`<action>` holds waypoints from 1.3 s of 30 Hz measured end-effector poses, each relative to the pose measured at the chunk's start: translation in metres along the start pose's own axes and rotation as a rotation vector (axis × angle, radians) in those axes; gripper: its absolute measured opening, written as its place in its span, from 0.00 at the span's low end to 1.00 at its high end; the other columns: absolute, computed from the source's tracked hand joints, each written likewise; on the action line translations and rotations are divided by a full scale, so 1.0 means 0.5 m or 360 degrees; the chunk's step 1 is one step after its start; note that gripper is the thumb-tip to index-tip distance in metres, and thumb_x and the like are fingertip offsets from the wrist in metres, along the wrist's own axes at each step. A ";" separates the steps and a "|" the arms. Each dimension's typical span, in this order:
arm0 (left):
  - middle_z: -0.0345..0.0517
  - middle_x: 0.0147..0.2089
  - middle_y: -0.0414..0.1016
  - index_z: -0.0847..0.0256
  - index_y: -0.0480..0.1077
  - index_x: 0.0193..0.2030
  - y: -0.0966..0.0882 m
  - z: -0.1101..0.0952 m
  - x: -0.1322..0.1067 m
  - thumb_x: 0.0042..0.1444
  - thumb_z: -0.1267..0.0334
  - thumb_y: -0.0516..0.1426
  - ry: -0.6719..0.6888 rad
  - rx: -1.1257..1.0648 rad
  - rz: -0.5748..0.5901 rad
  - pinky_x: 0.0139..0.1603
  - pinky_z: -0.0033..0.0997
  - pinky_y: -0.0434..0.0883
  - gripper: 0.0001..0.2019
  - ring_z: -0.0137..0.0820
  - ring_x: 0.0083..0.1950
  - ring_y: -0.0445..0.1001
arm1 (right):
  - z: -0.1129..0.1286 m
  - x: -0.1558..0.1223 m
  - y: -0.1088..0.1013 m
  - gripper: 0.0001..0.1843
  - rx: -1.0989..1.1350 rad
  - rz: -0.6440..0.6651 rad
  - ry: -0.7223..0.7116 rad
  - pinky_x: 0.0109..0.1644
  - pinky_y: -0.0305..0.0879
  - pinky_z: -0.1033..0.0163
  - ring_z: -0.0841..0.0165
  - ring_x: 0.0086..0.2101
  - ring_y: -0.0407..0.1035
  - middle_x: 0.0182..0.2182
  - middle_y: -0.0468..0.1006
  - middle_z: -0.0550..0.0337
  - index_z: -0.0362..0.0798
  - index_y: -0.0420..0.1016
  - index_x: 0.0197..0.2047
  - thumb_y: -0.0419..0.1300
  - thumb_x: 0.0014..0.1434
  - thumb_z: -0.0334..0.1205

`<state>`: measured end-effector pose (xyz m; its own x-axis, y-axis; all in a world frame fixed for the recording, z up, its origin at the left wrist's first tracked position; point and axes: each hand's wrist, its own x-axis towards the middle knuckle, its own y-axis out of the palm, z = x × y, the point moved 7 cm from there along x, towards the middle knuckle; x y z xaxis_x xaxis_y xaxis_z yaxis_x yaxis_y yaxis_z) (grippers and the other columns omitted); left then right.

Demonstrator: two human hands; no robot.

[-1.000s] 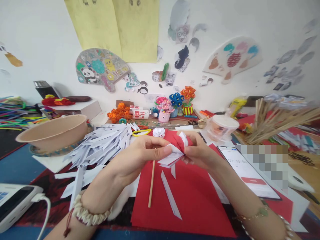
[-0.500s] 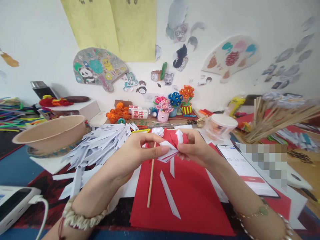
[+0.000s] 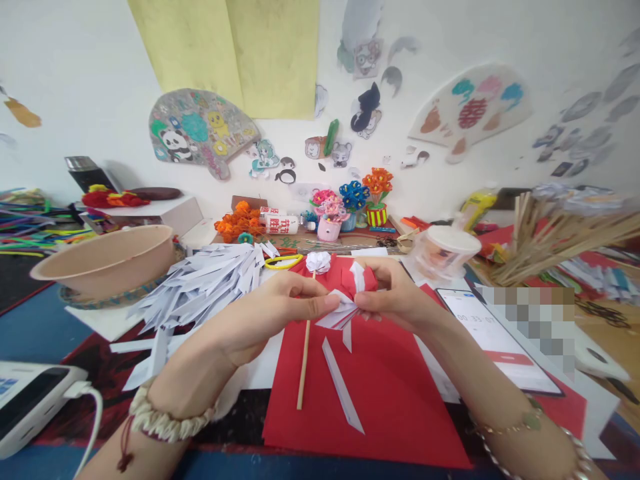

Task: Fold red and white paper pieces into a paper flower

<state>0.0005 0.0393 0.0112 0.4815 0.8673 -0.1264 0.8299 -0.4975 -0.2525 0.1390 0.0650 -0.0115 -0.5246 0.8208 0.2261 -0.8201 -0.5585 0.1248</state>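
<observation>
My left hand (image 3: 273,313) and my right hand (image 3: 395,297) meet above a red paper sheet (image 3: 385,393), both pinched on a small folded white paper piece (image 3: 340,312). A thin wooden stick (image 3: 303,363) with a white paper flower (image 3: 319,261) at its far end lies just under my left fingers. One loose white paper strip (image 3: 343,387) rests on the red sheet below the hands. A heap of cut white paper strips (image 3: 200,283) lies to the left of my left hand.
A tan bowl (image 3: 107,260) stands at the left, a phone with a timer (image 3: 497,340) lies at the right. A clear lidded cup (image 3: 445,250) and a bundle of wooden sticks (image 3: 560,237) stand behind it. A white device with cable (image 3: 30,407) is at the near left.
Both hands stay pinched on the white paper piece, fingers shifting slightly on it. The view has moved a little.
</observation>
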 end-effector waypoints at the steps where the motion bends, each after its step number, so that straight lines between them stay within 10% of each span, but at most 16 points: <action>1: 0.43 0.29 0.72 0.60 0.78 0.27 0.001 0.002 0.000 0.52 0.47 0.64 -0.0017 -0.0014 0.0023 0.38 0.33 0.63 0.16 0.33 0.33 0.65 | 0.001 0.000 0.001 0.20 -0.0016 0.0002 -0.0005 0.19 0.58 0.71 0.76 0.19 0.63 0.19 0.70 0.67 0.45 0.71 0.28 0.76 0.47 0.47; 39: 0.45 0.39 0.77 0.61 0.78 0.28 -0.016 -0.024 0.010 0.54 0.60 0.64 0.0437 -0.0040 -0.0450 0.45 0.34 0.61 0.08 0.36 0.44 0.70 | 0.010 0.002 -0.017 0.19 -0.0009 -0.0370 -0.0222 0.23 0.62 0.69 0.75 0.20 0.63 0.20 0.70 0.68 0.47 0.72 0.27 0.77 0.45 0.47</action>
<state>-0.0002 0.0475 0.0240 0.2879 0.9350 0.2069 0.9454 -0.2431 -0.2168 0.1464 0.0698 -0.0075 -0.2859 0.9023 0.3228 -0.9163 -0.3560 0.1836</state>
